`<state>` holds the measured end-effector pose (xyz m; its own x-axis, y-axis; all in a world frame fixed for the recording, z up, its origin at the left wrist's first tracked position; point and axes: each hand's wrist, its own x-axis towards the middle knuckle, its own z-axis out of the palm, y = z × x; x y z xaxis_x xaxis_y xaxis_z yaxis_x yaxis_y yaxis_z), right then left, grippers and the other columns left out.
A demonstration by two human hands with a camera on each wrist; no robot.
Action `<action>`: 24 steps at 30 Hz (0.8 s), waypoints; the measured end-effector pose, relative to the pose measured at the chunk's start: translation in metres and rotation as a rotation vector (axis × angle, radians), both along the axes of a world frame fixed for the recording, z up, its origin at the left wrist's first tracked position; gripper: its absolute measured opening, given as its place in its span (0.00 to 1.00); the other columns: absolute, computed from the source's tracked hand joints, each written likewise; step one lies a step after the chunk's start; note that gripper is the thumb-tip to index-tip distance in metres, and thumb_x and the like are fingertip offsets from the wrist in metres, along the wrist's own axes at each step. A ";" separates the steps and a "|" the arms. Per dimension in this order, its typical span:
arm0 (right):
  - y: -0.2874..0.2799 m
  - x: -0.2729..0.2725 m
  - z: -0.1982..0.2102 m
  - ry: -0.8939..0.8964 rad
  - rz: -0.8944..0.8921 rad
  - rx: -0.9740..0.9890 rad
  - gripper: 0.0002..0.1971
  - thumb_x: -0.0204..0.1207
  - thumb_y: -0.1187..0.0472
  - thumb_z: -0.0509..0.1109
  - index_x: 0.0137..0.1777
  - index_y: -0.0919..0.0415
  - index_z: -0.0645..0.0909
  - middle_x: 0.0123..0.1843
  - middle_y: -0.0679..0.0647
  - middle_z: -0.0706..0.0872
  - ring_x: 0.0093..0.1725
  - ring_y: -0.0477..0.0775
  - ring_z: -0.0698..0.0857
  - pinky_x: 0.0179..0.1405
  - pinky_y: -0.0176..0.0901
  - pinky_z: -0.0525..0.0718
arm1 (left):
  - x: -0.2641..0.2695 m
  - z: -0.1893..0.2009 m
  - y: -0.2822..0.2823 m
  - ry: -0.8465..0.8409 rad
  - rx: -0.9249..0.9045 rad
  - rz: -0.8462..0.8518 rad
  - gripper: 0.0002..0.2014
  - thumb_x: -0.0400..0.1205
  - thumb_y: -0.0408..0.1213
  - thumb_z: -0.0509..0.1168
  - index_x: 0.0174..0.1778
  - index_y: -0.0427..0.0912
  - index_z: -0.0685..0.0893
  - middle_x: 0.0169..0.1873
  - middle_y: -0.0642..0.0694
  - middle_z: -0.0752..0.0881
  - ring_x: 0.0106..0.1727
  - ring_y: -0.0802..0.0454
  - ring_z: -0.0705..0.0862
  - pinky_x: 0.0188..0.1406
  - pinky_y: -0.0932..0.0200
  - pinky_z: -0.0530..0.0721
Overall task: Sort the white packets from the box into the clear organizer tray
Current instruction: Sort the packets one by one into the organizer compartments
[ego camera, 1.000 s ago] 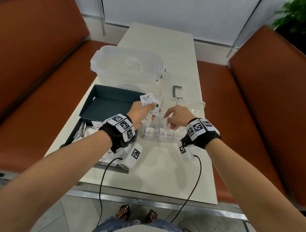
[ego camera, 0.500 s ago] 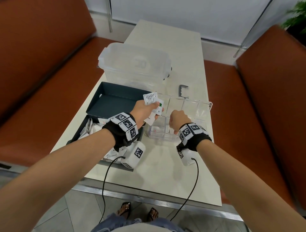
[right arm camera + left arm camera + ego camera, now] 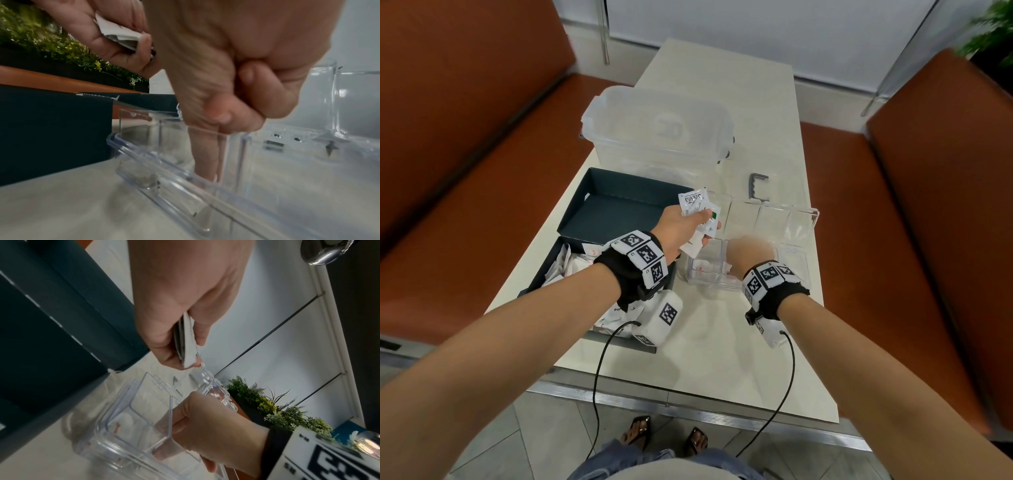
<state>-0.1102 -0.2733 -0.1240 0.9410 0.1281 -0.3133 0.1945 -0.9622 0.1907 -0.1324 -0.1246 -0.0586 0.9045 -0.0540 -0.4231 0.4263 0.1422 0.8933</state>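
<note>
— Left hand (image 3: pixel 681 228)?
— Fingers pinch a sheaf of packets (image 3: pixel 697 209) above the tray (image 3: pixel 804 219).
— Right hand (image 3: pixel 748 255)?
— Two fingers (image 3: pixel 205 155) reach straight into a near compartment; touching a packet, perhaps. Box (image 3: pixel 619 205) sits left.

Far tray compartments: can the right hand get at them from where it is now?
Probably yes. The right hand has fingers down in a near compartment of the clear organizer tray; the far compartments look open-topped with nothing over them. The left hand, holding white packets, sits off to the side.

A held white packet (image 3: pixel 692 203) reads "Stevia".
</note>
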 end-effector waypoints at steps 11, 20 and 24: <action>-0.012 -0.008 0.060 -0.202 -0.327 0.972 0.10 0.81 0.55 0.65 0.51 0.58 0.86 0.41 0.53 0.90 0.23 0.49 0.86 0.25 0.36 0.84 | 0.006 -0.009 -0.003 -0.051 0.021 -0.037 0.12 0.82 0.33 0.69 0.60 0.34 0.84 0.50 0.32 0.88 0.32 0.47 0.82 0.31 0.58 0.85; -0.033 -0.017 0.080 0.041 -0.573 1.495 0.05 0.73 0.70 0.76 0.44 0.69 0.83 0.34 0.58 0.85 0.28 0.50 0.83 0.29 0.38 0.85 | 0.003 -0.010 -0.024 -0.061 -0.013 -0.152 0.13 0.81 0.39 0.71 0.58 0.36 0.85 0.47 0.37 0.89 0.39 0.45 0.86 0.31 0.58 0.86; -0.050 -0.019 0.083 0.080 -0.644 1.577 0.06 0.74 0.75 0.73 0.50 0.72 0.82 0.35 0.60 0.84 0.28 0.50 0.81 0.29 0.36 0.85 | 0.003 -0.005 -0.031 0.005 -0.124 -0.130 0.13 0.86 0.43 0.62 0.56 0.35 0.82 0.45 0.35 0.88 0.29 0.49 0.85 0.25 0.60 0.83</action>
<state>-0.1290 -0.3232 -0.0411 0.9503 -0.0287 -0.3100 -0.3113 -0.1150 -0.9433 -0.1293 -0.1552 -0.0632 0.8844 -0.2224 -0.4104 0.4528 0.1948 0.8701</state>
